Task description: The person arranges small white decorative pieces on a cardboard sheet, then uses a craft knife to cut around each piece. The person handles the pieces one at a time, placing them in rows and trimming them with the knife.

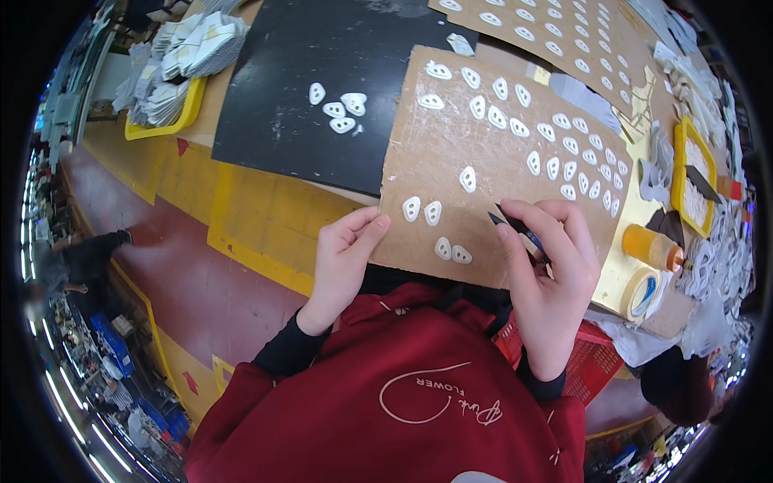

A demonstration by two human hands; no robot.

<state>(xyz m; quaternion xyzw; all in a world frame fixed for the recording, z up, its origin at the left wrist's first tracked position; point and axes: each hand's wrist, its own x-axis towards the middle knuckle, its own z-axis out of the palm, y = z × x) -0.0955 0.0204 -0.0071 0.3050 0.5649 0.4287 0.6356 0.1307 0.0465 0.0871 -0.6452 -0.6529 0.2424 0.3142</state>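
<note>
My left hand [348, 251] pinches the left edge of a brown board [435, 157], its thumb lying on top. The board tilts across the worktable's front edge and carries many small white pieces, each rounded with two holes. In my right hand [557, 266] is a pair of black tweezers [531, 238], the tips a little apart over the board with nothing visible between them. Nearest to the tweezers are a single white piece [468, 179] and a pair at the board's near edge, one being this white piece [461, 254].
Several like pieces lie on a black mat [282, 97] at the far left. Beyond stands a yellow tray [193, 103] of white stacks. To the right are an orange bottle [646, 246], a tape roll [638, 291], another yellow tray [691, 217] and a second board [564, 50]. A person [80, 258] is at far left.
</note>
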